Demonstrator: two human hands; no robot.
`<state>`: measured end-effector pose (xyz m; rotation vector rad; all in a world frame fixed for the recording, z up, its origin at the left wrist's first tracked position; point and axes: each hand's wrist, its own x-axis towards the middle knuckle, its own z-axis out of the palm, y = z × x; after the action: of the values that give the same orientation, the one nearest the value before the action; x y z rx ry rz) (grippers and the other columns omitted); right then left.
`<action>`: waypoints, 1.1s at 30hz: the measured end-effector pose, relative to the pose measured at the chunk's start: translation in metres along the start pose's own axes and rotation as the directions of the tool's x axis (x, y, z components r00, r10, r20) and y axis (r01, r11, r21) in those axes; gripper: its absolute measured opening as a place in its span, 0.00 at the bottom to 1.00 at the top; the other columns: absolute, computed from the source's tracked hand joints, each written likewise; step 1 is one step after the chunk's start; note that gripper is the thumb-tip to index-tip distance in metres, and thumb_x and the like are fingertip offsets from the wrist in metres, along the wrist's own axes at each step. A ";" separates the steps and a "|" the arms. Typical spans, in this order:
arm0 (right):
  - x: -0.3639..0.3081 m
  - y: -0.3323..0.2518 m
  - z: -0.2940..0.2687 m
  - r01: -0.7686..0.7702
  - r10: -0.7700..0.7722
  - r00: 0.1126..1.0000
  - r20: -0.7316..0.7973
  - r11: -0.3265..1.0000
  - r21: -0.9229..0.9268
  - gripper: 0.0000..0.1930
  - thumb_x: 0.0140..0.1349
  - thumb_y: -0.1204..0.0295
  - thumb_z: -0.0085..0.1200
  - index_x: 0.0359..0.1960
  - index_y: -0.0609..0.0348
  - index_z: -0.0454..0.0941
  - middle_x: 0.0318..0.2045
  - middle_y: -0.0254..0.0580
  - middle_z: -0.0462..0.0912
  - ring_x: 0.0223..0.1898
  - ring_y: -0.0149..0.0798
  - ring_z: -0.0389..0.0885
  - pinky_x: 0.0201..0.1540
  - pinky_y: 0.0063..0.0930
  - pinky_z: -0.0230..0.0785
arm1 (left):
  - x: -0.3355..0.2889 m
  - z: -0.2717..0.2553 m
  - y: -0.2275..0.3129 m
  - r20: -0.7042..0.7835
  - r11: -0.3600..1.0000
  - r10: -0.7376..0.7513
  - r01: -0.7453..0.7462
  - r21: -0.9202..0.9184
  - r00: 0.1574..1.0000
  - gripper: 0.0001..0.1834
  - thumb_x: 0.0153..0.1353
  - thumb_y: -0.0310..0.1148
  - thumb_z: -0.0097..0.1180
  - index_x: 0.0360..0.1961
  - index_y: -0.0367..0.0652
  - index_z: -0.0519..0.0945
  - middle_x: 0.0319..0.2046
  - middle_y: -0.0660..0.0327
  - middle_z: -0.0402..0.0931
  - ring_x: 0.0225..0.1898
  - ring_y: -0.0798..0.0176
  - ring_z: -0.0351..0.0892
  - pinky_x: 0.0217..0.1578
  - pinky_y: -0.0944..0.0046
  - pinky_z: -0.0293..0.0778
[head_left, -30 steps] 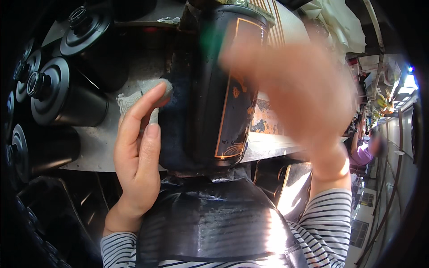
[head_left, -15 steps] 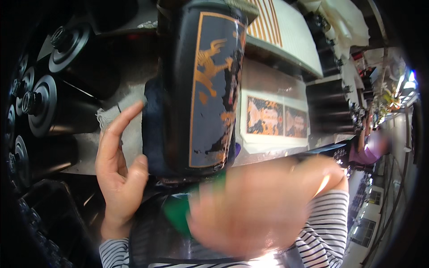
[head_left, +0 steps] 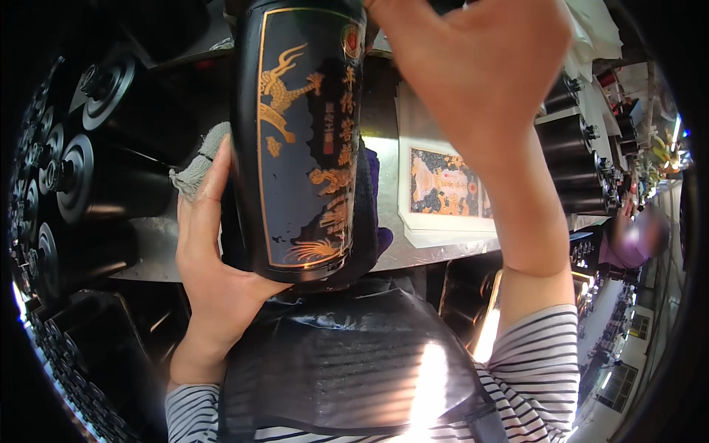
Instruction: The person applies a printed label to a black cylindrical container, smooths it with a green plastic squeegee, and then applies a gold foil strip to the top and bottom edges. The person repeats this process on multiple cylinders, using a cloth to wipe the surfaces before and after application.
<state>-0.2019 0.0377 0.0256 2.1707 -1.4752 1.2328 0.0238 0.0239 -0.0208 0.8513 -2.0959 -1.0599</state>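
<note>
A large black bottle lies in front of me, its base toward me and its upper end cut off by the picture's top edge. Its side bears a gold-framed dark blue decal with a gold dragon and lettering. My left hand grips the bottle at the base and left side, thumb under the base edge; a grey knitted cover sits on its fingers. Over the bottle's far right end reaches my right hand, its fingers partly out of frame and hidden. Dark and purple cloth lies under the bottle.
Printed decal sheets on white paper lie right of the bottle on the metal table. Black bottles crowd the left, with others at the right. Farther right sits a person in purple.
My right hand has swung from low near my apron up to the far end; the green piece by it is gone from sight. The bottle has turned, showing more lettering, and my left hand has closed onto it.
</note>
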 end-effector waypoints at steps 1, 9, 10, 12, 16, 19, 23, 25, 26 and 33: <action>-0.004 0.003 0.002 -0.017 0.017 1.000 0.016 0.999 0.031 0.09 0.49 0.67 0.61 0.31 0.55 0.80 0.19 0.30 0.76 0.15 0.31 0.72 0.17 0.25 0.64 | 0.000 -0.004 -0.004 0.030 0.999 0.012 -0.013 0.036 0.999 0.53 0.33 0.39 0.79 0.62 0.33 0.66 0.59 0.52 0.67 0.61 0.56 0.67 0.62 0.59 0.61; 0.008 -0.004 -0.017 0.047 -0.050 0.999 -0.010 0.980 -0.194 0.10 0.55 0.64 0.62 0.26 0.57 0.79 0.19 0.33 0.77 0.17 0.25 0.74 0.18 0.17 0.63 | -0.007 0.003 -0.002 -0.023 1.000 0.011 -0.010 0.021 1.000 0.56 0.36 0.39 0.77 0.66 0.36 0.59 0.61 0.51 0.64 0.65 0.49 0.60 0.66 0.56 0.51; 0.018 -0.002 -0.028 0.028 -0.039 0.999 -0.025 0.939 -0.342 0.11 0.55 0.64 0.62 0.24 0.57 0.79 0.17 0.33 0.77 0.15 0.26 0.73 0.17 0.18 0.62 | -0.007 0.003 0.001 -0.020 0.998 -0.042 0.041 -0.042 0.999 0.55 0.37 0.39 0.76 0.66 0.36 0.60 0.61 0.52 0.65 0.64 0.50 0.62 0.67 0.54 0.49; 0.002 -0.020 -0.018 0.048 -0.067 0.998 -0.017 0.844 -0.534 0.11 0.53 0.64 0.63 0.20 0.57 0.79 0.14 0.35 0.75 0.11 0.28 0.71 0.14 0.20 0.61 | -0.009 -0.002 -0.002 0.014 0.998 -0.057 0.057 0.018 0.998 0.53 0.38 0.40 0.76 0.66 0.35 0.62 0.61 0.51 0.67 0.63 0.51 0.65 0.68 0.48 0.44; -0.066 -0.087 0.025 0.212 -0.241 0.969 -0.050 0.919 -0.332 0.08 0.49 0.70 0.60 0.21 0.61 0.77 0.18 0.40 0.78 0.12 0.36 0.72 0.16 0.23 0.67 | -0.009 0.003 0.003 -0.008 0.997 -0.053 0.053 0.048 0.999 0.57 0.36 0.41 0.77 0.67 0.35 0.59 0.63 0.50 0.65 0.63 0.50 0.64 0.67 0.46 0.47; -0.017 -0.024 -0.009 0.148 -0.133 0.989 0.067 0.840 -0.521 0.08 0.55 0.66 0.61 0.29 0.56 0.79 0.17 0.34 0.77 0.12 0.29 0.70 0.16 0.20 0.64 | -0.013 0.001 0.000 -0.014 0.989 0.013 -0.011 0.150 1.000 0.60 0.34 0.41 0.79 0.67 0.37 0.57 0.64 0.54 0.60 0.64 0.57 0.62 0.62 0.59 0.62; -0.009 -0.017 -0.009 0.209 -0.247 0.968 -0.034 0.878 -0.431 0.11 0.61 0.62 0.56 0.32 0.57 0.81 0.18 0.34 0.77 0.14 0.29 0.72 0.17 0.18 0.65 | -0.007 0.003 0.002 -0.006 0.999 -0.046 0.046 0.026 0.999 0.56 0.32 0.42 0.79 0.63 0.35 0.64 0.58 0.52 0.67 0.60 0.55 0.68 0.60 0.58 0.63; -0.036 -0.050 0.006 0.259 -0.283 0.950 -0.130 0.950 -0.177 0.11 0.58 0.64 0.56 0.31 0.60 0.80 0.21 0.37 0.77 0.18 0.31 0.75 0.21 0.20 0.69 | -0.007 -0.002 0.001 0.026 0.993 -0.063 0.060 0.103 0.998 0.52 0.37 0.39 0.77 0.64 0.34 0.64 0.62 0.49 0.62 0.62 0.50 0.64 0.62 0.55 0.59; -0.048 -0.064 0.007 0.248 -0.251 0.958 -0.137 0.968 -0.044 0.11 0.53 0.66 0.58 0.31 0.61 0.79 0.22 0.37 0.78 0.20 0.31 0.76 0.25 0.24 0.71 | -0.009 -0.005 0.003 0.023 0.987 -0.080 0.076 0.141 0.997 0.50 0.40 0.38 0.75 0.64 0.34 0.63 0.64 0.48 0.61 0.62 0.48 0.63 0.62 0.53 0.58; -0.012 -0.035 -0.008 0.171 -0.178 0.976 -0.123 0.983 -0.068 0.10 0.51 0.73 0.63 0.35 0.62 0.81 0.26 0.37 0.82 0.24 0.27 0.80 0.24 0.18 0.71 | -0.008 0.000 -0.001 -0.019 0.999 -0.043 0.043 0.000 0.999 0.46 0.39 0.38 0.76 0.61 0.35 0.69 0.60 0.49 0.66 0.62 0.48 0.62 0.63 0.53 0.56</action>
<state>-0.1782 0.0664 0.0300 2.0905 -1.2248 1.2295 0.0289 0.0291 -0.0236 0.9074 -2.0702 -1.0695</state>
